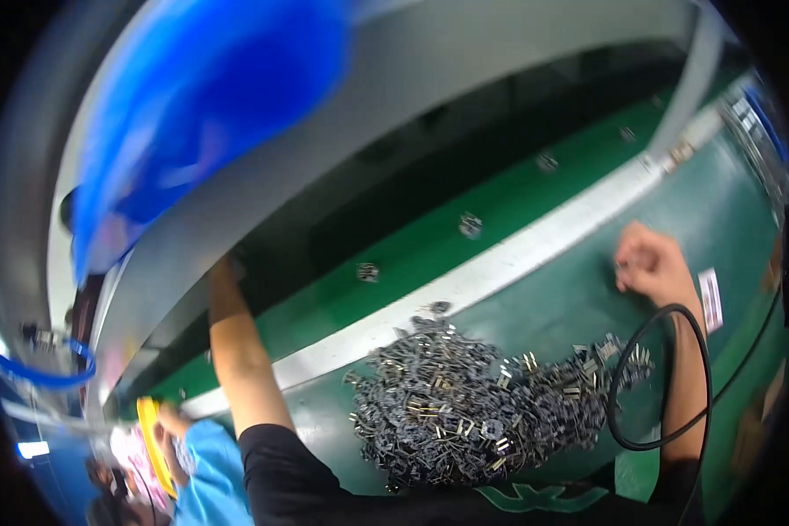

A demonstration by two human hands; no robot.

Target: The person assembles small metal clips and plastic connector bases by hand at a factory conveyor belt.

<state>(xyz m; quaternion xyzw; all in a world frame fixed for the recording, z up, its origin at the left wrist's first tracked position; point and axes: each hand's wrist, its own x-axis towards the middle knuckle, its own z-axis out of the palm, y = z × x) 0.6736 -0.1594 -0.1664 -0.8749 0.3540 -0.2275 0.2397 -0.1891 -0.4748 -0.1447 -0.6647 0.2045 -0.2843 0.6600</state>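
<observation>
At the far left edge, one other person in a light blue top [209, 478] is bent over a yellow object [153, 447]. Your left arm stretches up and away from you, its black sleeve at the shoulder, and your left hand [222, 267] reaches the edge of the grey metal frame [237, 202]; its fingers are hidden there, so you cannot tell how far it is open or whether it grips anything. Above it hangs one blurred blue plastic shape [210, 96].

On the dark green table [552, 307] lies one big heap of small dark metal clips with brass-coloured pins [465, 394], far too many to count. Beyond the white strip, four single clips sit spaced out along the bright green conveyor belt [517, 197].

One black cable loop [627, 386] curves over your right forearm. Your right hand [649, 263] rests on the table well beyond the heap, fingers curled tightly inward; what it pinches, if anything, is too small to tell. One white label [710, 298] lies just beside it.
</observation>
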